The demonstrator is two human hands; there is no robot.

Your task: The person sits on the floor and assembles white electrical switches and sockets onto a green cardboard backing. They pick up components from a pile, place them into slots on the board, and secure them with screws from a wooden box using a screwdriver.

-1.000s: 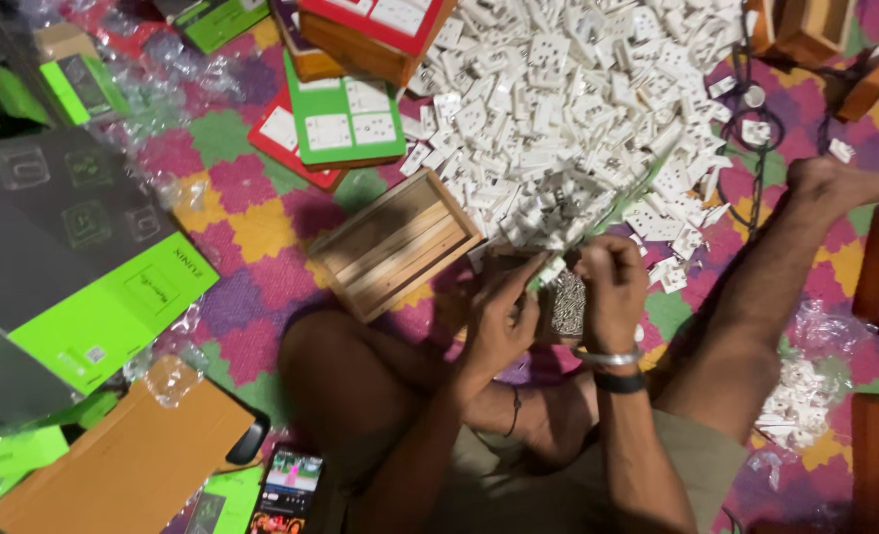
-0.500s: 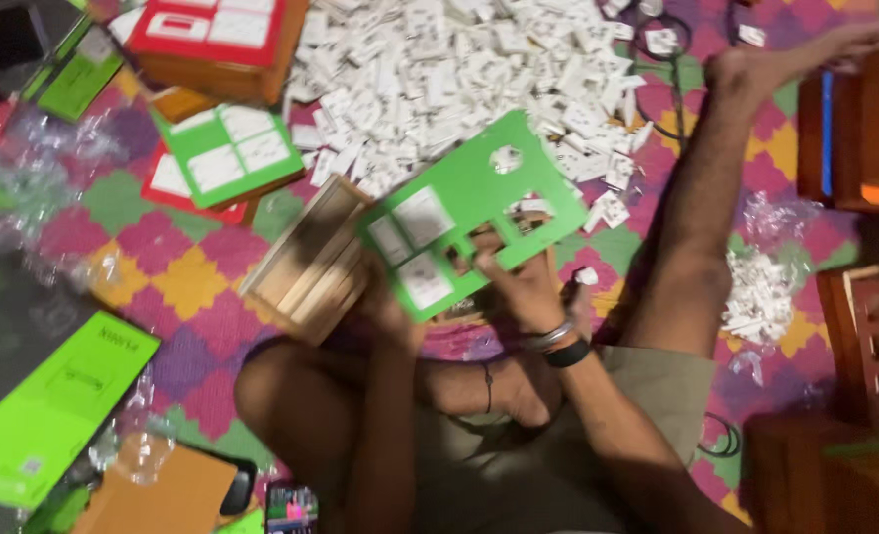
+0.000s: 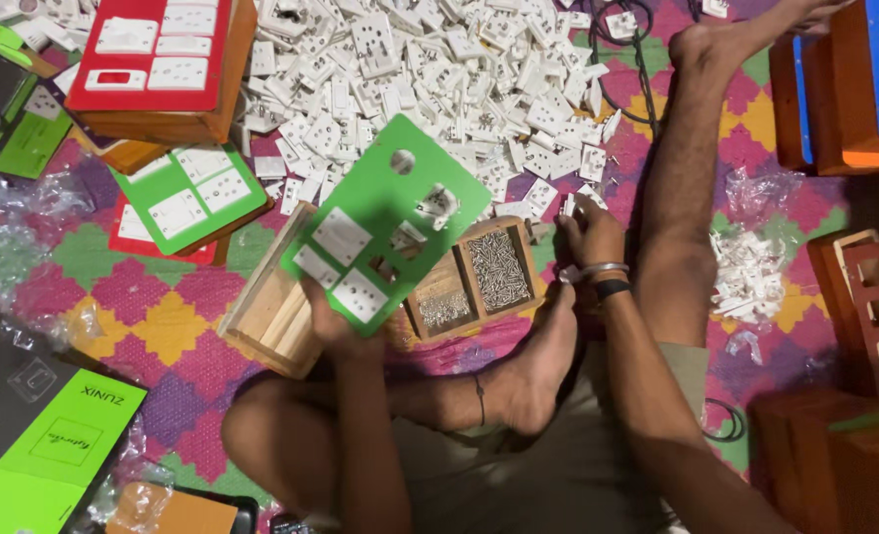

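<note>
— What does the person hold now?

— The left hand (image 3: pixel 333 318) grips a green plate (image 3: pixel 385 222) by its lower edge, fingers closed on it. The plate is tilted and raised above a wooden box (image 3: pixel 266 314). Some white switches sit in its cut-outs; other openings and one round hole are empty.

— And the other hand?

— The right hand (image 3: pixel 588 232) is at the near edge of the white pile (image 3: pixel 430 79) of sockets and switches, on the mat (image 3: pixel 163 326). The fingers are bent among the pieces. I cannot tell if they hold one. A bangle and a dark band are on this wrist.

— What is between the hands?

— A small wooden tray (image 3: pixel 474 282) with two compartments. One has screws, the other smaller metal parts. It lies partly under the green plate, just beside the right hand. The person's foot (image 3: pixel 548 356) rests just below it.

— Other things around?

— At the far left there is a red plate (image 3: pixel 153 49) with switches on a wooden box, and another green plate (image 3: pixel 190 193) near it. Orange boxes (image 3: pixel 835 89) stand at the right, and green cartons (image 3: pixel 49 445) lie at the lower left.
</note>
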